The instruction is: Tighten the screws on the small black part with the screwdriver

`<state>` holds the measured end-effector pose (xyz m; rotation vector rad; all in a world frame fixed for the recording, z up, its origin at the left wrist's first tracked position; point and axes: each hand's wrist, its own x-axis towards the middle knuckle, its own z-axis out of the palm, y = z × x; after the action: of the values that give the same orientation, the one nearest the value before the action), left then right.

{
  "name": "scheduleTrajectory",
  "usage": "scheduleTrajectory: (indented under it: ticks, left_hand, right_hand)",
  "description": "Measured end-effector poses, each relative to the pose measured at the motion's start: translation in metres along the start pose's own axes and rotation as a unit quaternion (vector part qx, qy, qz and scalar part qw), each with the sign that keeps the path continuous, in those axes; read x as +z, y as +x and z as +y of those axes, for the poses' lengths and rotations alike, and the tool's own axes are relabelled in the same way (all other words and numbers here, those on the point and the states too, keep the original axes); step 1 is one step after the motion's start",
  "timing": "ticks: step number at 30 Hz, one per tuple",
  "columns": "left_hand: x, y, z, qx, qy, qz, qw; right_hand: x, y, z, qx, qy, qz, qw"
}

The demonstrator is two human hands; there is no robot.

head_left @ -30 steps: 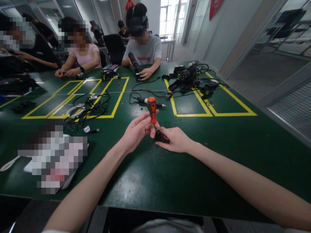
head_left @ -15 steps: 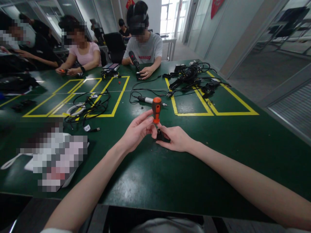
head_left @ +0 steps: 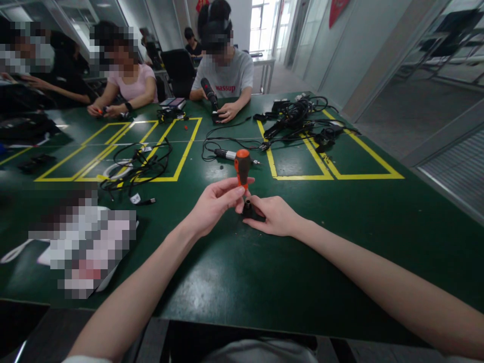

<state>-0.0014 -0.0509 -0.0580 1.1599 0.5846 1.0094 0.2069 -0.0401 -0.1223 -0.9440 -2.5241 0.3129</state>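
Pinching an upright orange-black screwdriver (head_left: 242, 164), left hand (head_left: 216, 202) angled inward, right fingers (head_left: 255, 206) (low, opposite) gripping a black part (head_left: 252, 214).

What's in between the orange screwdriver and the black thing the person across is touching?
Between the screwdriver and the black thing, a silver-and-black tool and a looping black cable lie on the table, as the head view shows.

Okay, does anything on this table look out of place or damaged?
The black cables at far right lie tangled across the yellow tape, as does the loose bundle at left. No spill or damage shows; the screwdriver in the left hand is upright.
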Motion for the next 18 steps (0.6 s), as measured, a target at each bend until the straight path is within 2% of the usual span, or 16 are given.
scheduleTrajectory:
  ticks: [18]
  left_hand:
    - [0.0002, -0.0004, 0.0016, 0.008, 0.015, 0.001, 1.0]
  right_hand:
    - [-0.0014, -0.0003, -0.0014, 0.003, 0.001, -0.001, 1.0]
